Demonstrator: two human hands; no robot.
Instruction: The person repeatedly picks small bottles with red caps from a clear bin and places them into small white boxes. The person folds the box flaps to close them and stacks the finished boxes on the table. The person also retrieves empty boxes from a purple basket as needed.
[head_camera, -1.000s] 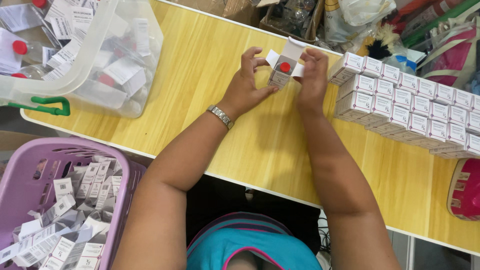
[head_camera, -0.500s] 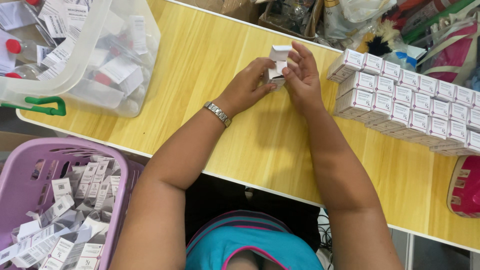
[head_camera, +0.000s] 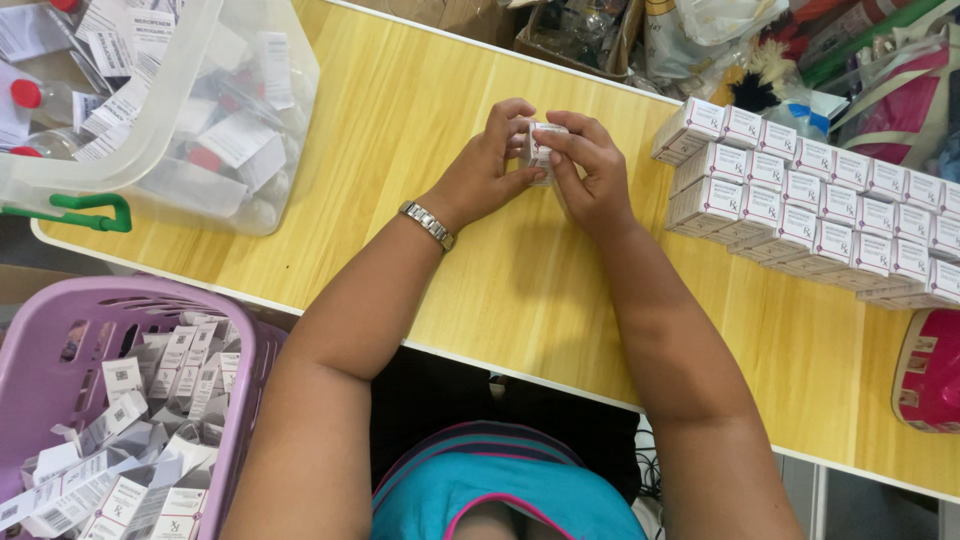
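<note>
A small white cardboard carton (head_camera: 541, 150) is pinched above the yellow wooden desk (head_camera: 480, 290) between the left hand (head_camera: 484, 172) and right hand (head_camera: 590, 170) — both curled tight around it, apparently to steady its flaps — beside rows of stacked white cartons (head_camera: 800, 195).

The small white cardboard carton (head_camera: 541, 150) pinched between the left hand (head_camera: 485, 168) and the right hand (head_camera: 590, 172) looks like matt printed card. The wristwatch with a linked metal band (head_camera: 428, 224) on the left wrist shines silver. The pale yellow wood-grain tabletop (head_camera: 400, 110) is smooth, with a soft satin sheen. The stacked rows of white cardboard cartons (head_camera: 810, 205) share the same matt card finish. The clear plastic storage tub (head_camera: 190, 120) is glossy and see-through, with a shiny green plastic latch (head_camera: 85, 212). The lilac plastic slotted basket (head_camera: 120, 310) looks smooth and dull, and holds flat white card blanks (head_camera: 140, 430).
</note>
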